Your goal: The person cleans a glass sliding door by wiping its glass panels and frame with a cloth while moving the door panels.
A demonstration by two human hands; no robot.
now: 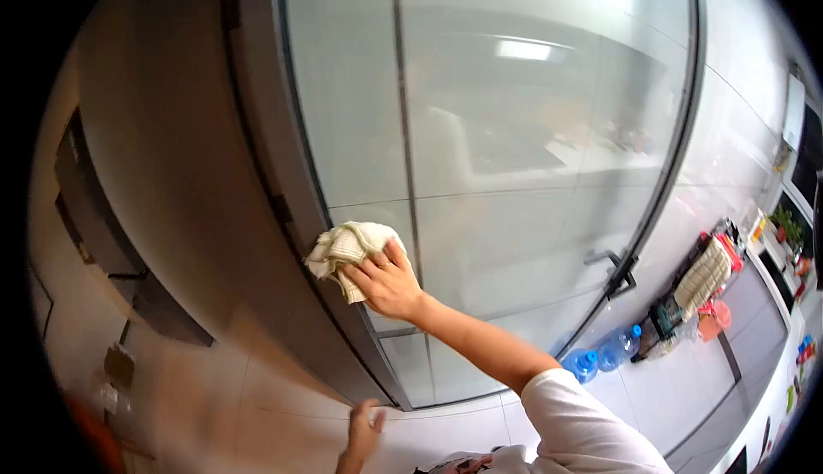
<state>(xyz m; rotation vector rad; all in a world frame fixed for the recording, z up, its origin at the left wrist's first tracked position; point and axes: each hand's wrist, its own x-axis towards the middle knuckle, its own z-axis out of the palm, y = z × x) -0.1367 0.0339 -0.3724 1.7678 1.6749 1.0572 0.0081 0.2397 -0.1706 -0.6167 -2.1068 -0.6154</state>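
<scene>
My right hand [390, 285] presses a crumpled cream cloth [353, 247] against the left side of a glass door [531, 243], near its dark frame. The fingers are bent over the cloth, and the arm reaches in from the lower right. Low in the view, my left hand [364, 429] hangs in front of the floor, apart from the door. It is slightly blurred, with the thumb away from the loosely bent fingers and nothing visible in it.
A black door handle [619, 273] projects at the door's right edge. Blue water bottles [619, 347] stand on the floor beyond it. Farther right are a rack with a hanging towel [703, 279], a pink bucket [713, 320] and a counter. Brown wall panelling [184, 174] borders the door's left.
</scene>
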